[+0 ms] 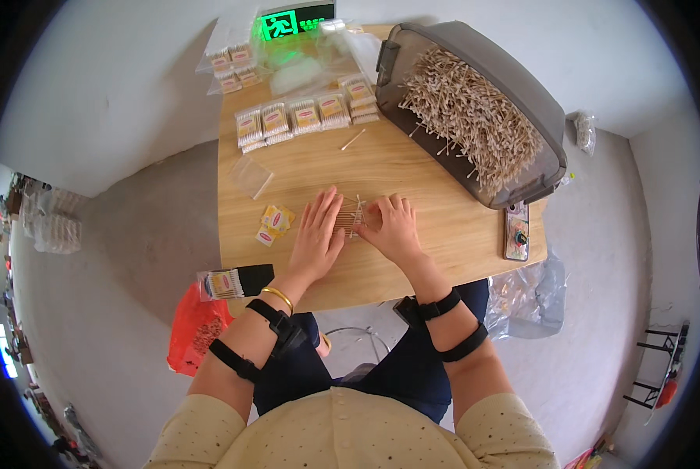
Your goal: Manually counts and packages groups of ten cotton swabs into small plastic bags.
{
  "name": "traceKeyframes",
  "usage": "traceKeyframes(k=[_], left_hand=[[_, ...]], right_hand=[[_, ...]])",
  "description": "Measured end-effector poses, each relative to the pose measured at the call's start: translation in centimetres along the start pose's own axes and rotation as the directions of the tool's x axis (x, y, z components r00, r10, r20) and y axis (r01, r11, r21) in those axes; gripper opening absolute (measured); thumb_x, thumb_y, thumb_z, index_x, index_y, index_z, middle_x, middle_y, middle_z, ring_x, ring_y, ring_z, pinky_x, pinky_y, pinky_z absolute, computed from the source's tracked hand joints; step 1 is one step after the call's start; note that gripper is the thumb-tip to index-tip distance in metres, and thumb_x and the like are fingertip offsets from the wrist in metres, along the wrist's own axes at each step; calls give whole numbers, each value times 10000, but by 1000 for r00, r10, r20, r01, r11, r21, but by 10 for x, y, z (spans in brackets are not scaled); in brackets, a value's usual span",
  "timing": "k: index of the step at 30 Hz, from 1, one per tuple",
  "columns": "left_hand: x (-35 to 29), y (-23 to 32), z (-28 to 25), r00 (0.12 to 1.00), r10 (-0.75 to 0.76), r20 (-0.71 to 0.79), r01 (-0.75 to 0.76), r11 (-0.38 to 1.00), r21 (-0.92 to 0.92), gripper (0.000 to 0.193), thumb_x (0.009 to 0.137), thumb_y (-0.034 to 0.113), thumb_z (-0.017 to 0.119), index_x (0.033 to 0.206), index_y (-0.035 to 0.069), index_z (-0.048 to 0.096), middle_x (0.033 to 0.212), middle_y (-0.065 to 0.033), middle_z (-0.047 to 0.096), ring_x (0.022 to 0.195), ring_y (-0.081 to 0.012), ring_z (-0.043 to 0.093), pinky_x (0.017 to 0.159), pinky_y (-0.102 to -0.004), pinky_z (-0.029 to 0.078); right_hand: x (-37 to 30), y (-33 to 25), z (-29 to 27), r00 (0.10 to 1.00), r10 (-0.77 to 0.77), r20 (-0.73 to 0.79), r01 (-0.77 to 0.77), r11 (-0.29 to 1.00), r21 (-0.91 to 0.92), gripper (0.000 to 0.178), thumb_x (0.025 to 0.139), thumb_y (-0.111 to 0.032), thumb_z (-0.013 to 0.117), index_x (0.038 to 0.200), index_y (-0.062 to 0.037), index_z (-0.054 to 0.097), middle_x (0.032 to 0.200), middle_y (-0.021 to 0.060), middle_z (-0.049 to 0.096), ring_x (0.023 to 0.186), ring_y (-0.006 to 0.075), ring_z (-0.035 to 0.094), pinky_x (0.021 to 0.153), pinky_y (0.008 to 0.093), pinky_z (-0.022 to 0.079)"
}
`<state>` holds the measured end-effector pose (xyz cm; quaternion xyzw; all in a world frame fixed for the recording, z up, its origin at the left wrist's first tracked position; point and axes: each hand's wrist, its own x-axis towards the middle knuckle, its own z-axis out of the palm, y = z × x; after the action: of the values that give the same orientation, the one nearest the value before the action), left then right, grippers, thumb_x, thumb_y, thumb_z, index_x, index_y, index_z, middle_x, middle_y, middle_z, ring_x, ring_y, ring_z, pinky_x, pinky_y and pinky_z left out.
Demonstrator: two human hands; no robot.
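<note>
A row of cotton swabs (pixel 346 220) lies side by side on the wooden table between my two hands. My left hand (pixel 316 234) rests at the row's left side, fingers stretched out and thumb apart. On the other side, my right hand (pixel 397 232) is at the swab heads, its fingers bent and its thumb spread from the forefinger. A few swabs slant across the others near the right thumb. Left of my left hand are several small yellow and white paper cards (pixel 275 223). One loose swab (pixel 354 139) sits farther back.
A grey bin (pixel 475 35) heaped with swabs leans over the table's right back. Packed swab bundles (pixel 304 116) line the back left, near a clear bag (pixel 250 177). A phone-like item (pixel 516 233) lies at the right edge. A red bag (pixel 193 332) hangs at the left front.
</note>
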<state>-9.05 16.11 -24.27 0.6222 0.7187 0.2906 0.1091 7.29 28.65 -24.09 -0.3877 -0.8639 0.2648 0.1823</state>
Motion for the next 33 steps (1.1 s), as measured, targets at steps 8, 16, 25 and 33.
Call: traceKeyframes(k=[8, 16, 25, 33], left_hand=[[21, -12, 5, 977, 76, 197, -141, 929, 341, 671, 1081, 455, 390, 1601, 38, 312, 1693, -106, 264, 1578, -262, 210, 1281, -537, 114], [21, -9, 10, 972, 45, 231, -141, 897, 419, 800, 1064, 594, 308, 1628, 32, 235, 1711, -91, 221, 1597, -231, 141, 1288, -526, 70], [20, -9, 8, 973, 44, 227, -134, 906, 400, 801, 1062, 598, 315, 1625, 32, 244, 1707, -99, 232, 1594, -237, 159, 1289, -524, 64], [17, -7, 9, 977, 56, 208, -132, 917, 376, 793, 1055, 574, 378, 1619, 30, 258, 1688, -121, 273, 1580, -255, 204, 1285, -520, 103]], right_hand=[[9, -14, 14, 985, 165, -48, -167, 985, -43, 359, 794, -430, 816, 886, -114, 672, 1059, 104, 608, 1078, 321, 543, 923, 437, 407], [10, -8, 13, 971, 224, -79, -225, 974, -1, 136, 789, -253, 760, 825, -132, 709, 1047, 95, 647, 1096, 319, 578, 907, 453, 439], [0, 15, -12, 964, 265, -25, -266, 962, -65, 110, 822, -235, 751, 829, -130, 717, 998, 90, 684, 1046, 300, 627, 898, 457, 446], [9, 10, 7, 968, 43, -249, -65, 995, -78, 86, 819, -222, 730, 809, -143, 697, 1014, 91, 641, 1041, 315, 576, 886, 456, 441]])
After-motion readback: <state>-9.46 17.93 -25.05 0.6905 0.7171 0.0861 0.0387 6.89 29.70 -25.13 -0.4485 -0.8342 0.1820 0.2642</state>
